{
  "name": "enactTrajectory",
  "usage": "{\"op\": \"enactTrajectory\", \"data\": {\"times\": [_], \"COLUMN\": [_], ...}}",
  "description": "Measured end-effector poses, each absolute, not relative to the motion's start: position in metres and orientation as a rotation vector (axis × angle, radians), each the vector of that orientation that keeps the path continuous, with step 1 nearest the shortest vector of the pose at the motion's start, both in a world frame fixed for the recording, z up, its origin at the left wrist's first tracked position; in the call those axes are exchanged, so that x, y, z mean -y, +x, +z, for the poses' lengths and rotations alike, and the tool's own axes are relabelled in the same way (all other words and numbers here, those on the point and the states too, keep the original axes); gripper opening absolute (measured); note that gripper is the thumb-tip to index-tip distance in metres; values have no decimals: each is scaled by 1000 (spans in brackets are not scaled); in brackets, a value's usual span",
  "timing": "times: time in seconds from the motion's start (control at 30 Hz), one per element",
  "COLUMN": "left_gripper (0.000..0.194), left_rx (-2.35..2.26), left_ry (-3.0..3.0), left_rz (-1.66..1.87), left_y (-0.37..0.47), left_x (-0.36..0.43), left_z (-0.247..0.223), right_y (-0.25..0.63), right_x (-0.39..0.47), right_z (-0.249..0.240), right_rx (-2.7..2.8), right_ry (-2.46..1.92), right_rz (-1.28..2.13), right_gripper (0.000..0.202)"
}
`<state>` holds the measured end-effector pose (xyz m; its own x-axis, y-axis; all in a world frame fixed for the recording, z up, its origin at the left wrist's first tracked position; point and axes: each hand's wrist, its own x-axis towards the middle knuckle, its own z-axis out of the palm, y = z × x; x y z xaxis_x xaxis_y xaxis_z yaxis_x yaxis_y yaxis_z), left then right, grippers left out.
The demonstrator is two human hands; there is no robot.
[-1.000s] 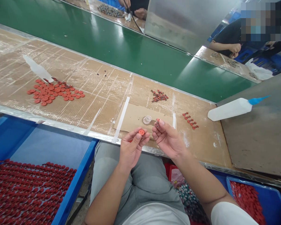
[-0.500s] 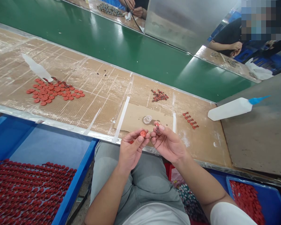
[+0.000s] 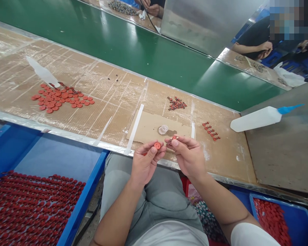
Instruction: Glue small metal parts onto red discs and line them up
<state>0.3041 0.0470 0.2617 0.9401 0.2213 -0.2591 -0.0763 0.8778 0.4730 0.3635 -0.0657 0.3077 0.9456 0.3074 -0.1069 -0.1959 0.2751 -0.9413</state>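
Observation:
Between the thumb and fingers of my left hand [image 3: 145,162] is a red round disc [image 3: 157,145], its face turned up. Another bit of red shows behind those fingers. My right hand [image 3: 190,153] pinches a small red and dark figure-like piece [image 3: 174,138], close to the disc but apart from it. Both hands hover over the front edge of the bench. Just beyond them, a small clear round cup [image 3: 163,130] stands on a cardboard sheet [image 3: 146,124] beside a dark stain. Behind the sheet lies a pile of small red and dark pieces [image 3: 177,103].
Red discs [image 3: 51,99] lie in a heap at left by a white bottle [image 3: 42,71]. Joined pieces [image 3: 210,131] form a row at right, near a blue-tipped bottle [image 3: 256,119]. A blue tray [image 3: 92,191] of red pieces sits lower left. Co-workers' hands [image 3: 265,49] show across the green belt [image 3: 133,44].
My right hand has turned the small piece from upright to nearly level, with the fingers reaching further over it. The left hand keeps the disc almost in place. The view has shifted slightly.

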Motion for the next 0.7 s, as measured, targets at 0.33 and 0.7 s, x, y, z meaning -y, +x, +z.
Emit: {"op": "enactTrajectory", "data": {"times": [0.33,0.7], "left_gripper": [19,17], "left_rx": [-320,-321], "left_ry": [461,450], "left_rz": [170,185], "left_y": [307,307], "left_x": [-44,-44], "left_z": [258,258], "right_y": [350,351], "right_x": [60,60], "right_z": [308,306], "right_rx": [289,422], "right_ry": [-1507,-1628], "right_rz": [58,-66], "right_gripper": [21,29]}}
